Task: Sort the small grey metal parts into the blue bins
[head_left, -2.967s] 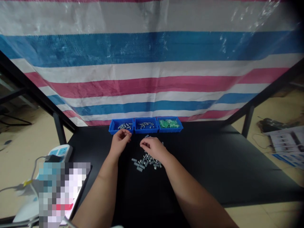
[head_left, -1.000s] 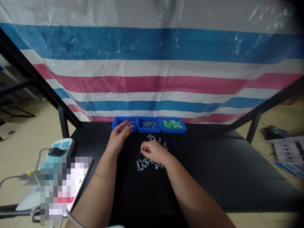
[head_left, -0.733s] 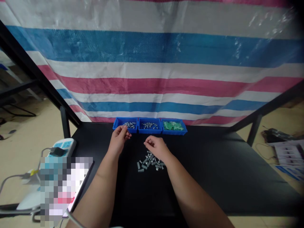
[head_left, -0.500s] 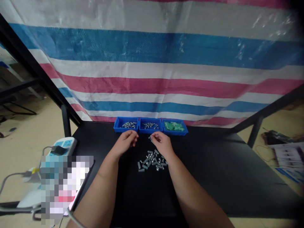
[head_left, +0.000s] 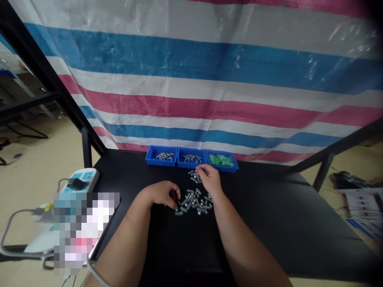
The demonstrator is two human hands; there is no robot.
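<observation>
See matte grey cylinders (head_left: 178, 213), shiny screws (head_left: 199, 213) jumbled between side edges of counter (head_left: 269, 223), left fingers (head_left: 178, 192) parted; can't tell on right fingers (head_left: 201, 169).

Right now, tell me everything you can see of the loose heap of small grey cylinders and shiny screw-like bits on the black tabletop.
The loose heap is spread unevenly on the black tabletop: small grey cylinders mixed with shiny, metallic-looking, screw-like bits, pointing in many directions. The bare left hand has its fingertips at the left edge; whether they grip a piece is unclear. A smaller cluster lies apart, toward the blue plastic bins, beside the bare right hand.
</observation>
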